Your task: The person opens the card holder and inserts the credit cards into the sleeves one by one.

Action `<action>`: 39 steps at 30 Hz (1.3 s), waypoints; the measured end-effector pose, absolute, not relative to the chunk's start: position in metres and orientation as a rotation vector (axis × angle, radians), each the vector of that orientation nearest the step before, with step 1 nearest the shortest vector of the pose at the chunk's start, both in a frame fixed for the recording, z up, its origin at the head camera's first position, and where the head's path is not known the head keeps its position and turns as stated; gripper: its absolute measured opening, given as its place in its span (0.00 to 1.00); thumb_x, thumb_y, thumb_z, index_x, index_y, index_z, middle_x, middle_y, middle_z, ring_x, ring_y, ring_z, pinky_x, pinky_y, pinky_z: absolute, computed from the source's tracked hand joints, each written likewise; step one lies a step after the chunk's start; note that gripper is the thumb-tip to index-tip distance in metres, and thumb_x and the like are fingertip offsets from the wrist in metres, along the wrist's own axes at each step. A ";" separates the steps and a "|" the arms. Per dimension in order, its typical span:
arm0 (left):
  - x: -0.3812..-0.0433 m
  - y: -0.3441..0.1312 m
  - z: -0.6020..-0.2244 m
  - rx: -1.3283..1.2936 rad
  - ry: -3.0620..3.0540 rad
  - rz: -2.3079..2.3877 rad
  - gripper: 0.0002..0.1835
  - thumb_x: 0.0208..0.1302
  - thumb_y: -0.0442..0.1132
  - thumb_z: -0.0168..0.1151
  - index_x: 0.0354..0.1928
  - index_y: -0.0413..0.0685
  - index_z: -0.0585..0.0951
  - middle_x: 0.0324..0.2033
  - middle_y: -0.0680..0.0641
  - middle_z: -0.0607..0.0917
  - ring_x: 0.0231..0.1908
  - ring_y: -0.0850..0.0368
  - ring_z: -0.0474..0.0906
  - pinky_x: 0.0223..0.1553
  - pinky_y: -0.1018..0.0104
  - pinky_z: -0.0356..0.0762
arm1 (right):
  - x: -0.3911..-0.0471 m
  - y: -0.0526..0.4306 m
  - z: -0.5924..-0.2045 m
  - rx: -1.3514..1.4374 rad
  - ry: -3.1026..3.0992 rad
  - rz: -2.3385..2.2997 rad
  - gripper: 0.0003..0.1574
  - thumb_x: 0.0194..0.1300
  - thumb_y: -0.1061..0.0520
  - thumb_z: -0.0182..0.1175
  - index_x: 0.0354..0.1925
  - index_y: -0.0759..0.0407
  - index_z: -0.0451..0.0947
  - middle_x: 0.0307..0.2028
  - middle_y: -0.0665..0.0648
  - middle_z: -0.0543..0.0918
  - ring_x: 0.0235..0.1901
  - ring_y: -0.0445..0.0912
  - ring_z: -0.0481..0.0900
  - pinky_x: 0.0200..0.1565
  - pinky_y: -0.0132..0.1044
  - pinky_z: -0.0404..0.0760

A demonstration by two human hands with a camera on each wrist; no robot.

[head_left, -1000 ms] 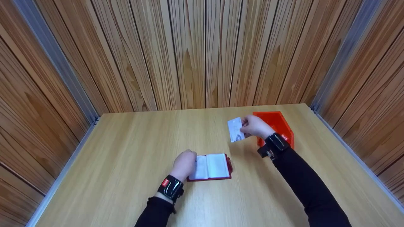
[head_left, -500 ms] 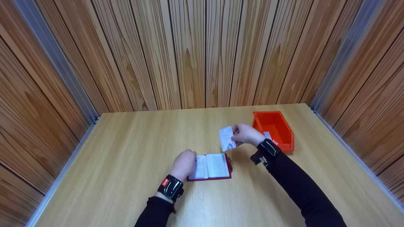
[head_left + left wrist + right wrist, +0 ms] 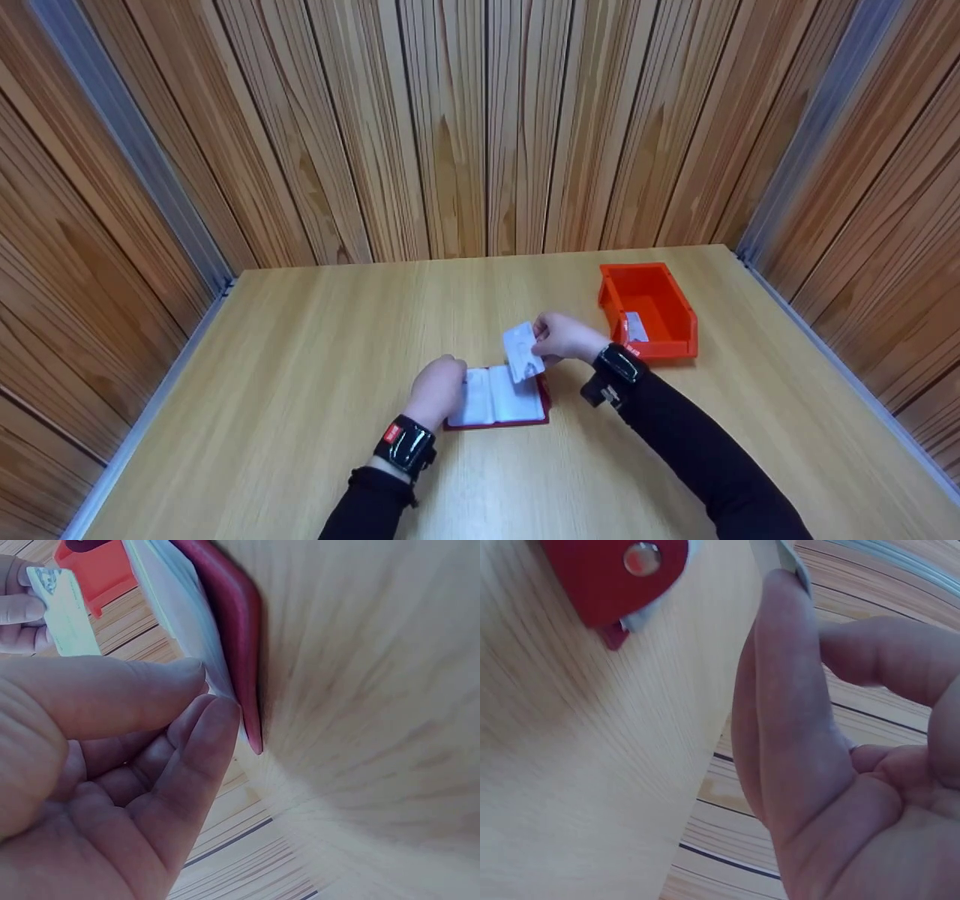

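Note:
A small red card holder (image 3: 544,405) lies spread on the table, its whitish plastic sleeves (image 3: 517,403) facing up. At its left edge my left hand (image 3: 439,390) pinches the sleeves between thumb and fingertips; the left wrist view shows their edge (image 3: 214,660) at the fingertips, above the red cover (image 3: 244,622). My right hand (image 3: 566,339) pinches a white card (image 3: 523,352) by its right side. The card is tilted and overlaps the holder's upper right in the head view. In the right wrist view, the holder's red flap (image 3: 604,577) has a metal snap.
An orange bin (image 3: 667,351) stands at the table's right rear, with a white card-like piece (image 3: 635,327) inside. Wood-plank walls (image 3: 465,135) enclose the table (image 3: 300,360) at the back and both sides.
My right hand has carried the card left and towards me, from beside the orange bin to over the card holder. My left hand has stayed at the holder's left edge.

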State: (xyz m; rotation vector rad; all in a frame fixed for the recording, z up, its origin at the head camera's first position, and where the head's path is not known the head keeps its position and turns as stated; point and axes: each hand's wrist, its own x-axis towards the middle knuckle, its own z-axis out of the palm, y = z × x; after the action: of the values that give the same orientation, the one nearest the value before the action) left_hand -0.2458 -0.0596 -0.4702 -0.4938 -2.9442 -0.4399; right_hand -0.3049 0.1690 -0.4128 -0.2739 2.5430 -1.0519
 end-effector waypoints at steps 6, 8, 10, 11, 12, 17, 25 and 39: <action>-0.247 -0.060 -0.472 -0.507 -2.934 -0.419 0.04 0.54 0.24 0.62 0.29 0.39 0.80 0.25 0.45 0.77 0.29 0.49 0.76 0.33 0.55 0.77 | -0.302 0.162 -0.420 -0.255 2.549 -0.999 0.15 0.60 0.68 0.62 0.45 0.63 0.71 0.38 0.60 0.76 0.34 0.51 0.78 0.35 0.38 0.83; -0.247 -0.060 -0.472 -0.506 -2.940 -0.417 0.04 0.55 0.24 0.62 0.29 0.39 0.80 0.26 0.45 0.77 0.29 0.50 0.76 0.34 0.55 0.77 | -0.301 0.159 -0.422 -0.258 2.551 -0.986 0.15 0.60 0.67 0.62 0.45 0.63 0.71 0.37 0.60 0.76 0.33 0.50 0.77 0.34 0.37 0.82; -0.247 -0.060 -0.471 -0.504 -2.942 -0.417 0.04 0.55 0.24 0.61 0.29 0.39 0.80 0.26 0.45 0.77 0.29 0.50 0.76 0.34 0.55 0.77 | -0.299 0.157 -0.423 -0.269 2.551 -0.979 0.15 0.60 0.67 0.63 0.45 0.63 0.72 0.37 0.60 0.76 0.33 0.50 0.77 0.33 0.36 0.81; -0.247 -0.060 -0.471 -0.505 -2.940 -0.415 0.04 0.55 0.24 0.62 0.29 0.39 0.80 0.25 0.45 0.77 0.29 0.49 0.76 0.34 0.55 0.77 | -0.298 0.155 -0.424 -0.276 2.550 -0.977 0.15 0.60 0.67 0.63 0.45 0.62 0.72 0.37 0.59 0.75 0.33 0.50 0.77 0.33 0.36 0.81; -0.247 -0.060 -0.471 -0.504 -2.938 -0.416 0.04 0.55 0.24 0.61 0.29 0.39 0.80 0.25 0.45 0.76 0.29 0.49 0.76 0.33 0.55 0.77 | -0.297 0.154 -0.425 -0.280 2.547 -0.979 0.15 0.60 0.67 0.63 0.45 0.62 0.72 0.37 0.59 0.75 0.33 0.50 0.77 0.33 0.36 0.80; -0.247 -0.060 -0.471 -0.502 -2.937 -0.422 0.04 0.56 0.24 0.60 0.29 0.38 0.80 0.26 0.44 0.77 0.29 0.49 0.77 0.34 0.54 0.77 | -0.292 0.148 -0.430 -0.282 2.534 -0.983 0.16 0.59 0.67 0.64 0.45 0.62 0.72 0.37 0.59 0.75 0.33 0.49 0.77 0.32 0.36 0.80; -0.246 -0.059 -0.471 -0.487 -2.958 -0.435 0.05 0.52 0.23 0.63 0.30 0.39 0.80 0.26 0.45 0.77 0.29 0.49 0.76 0.35 0.55 0.77 | -0.287 0.141 -0.437 -0.273 2.491 -0.991 0.18 0.59 0.68 0.64 0.47 0.63 0.72 0.36 0.59 0.76 0.30 0.48 0.79 0.33 0.37 0.83; -0.248 -0.058 -0.470 -0.472 -2.988 -0.434 0.05 0.59 0.24 0.58 0.32 0.38 0.81 0.27 0.45 0.77 0.30 0.50 0.76 0.36 0.55 0.77 | -0.286 0.135 -0.440 -0.230 2.485 -0.911 0.19 0.61 0.65 0.65 0.49 0.62 0.73 0.37 0.58 0.78 0.31 0.49 0.81 0.32 0.37 0.82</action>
State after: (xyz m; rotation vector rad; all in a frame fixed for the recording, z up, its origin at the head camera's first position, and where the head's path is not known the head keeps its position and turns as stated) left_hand -0.2478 -0.0582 -0.4699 -0.4717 -2.9884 -0.4342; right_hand -0.2862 0.1355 -0.4399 -0.2296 2.4852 -0.9110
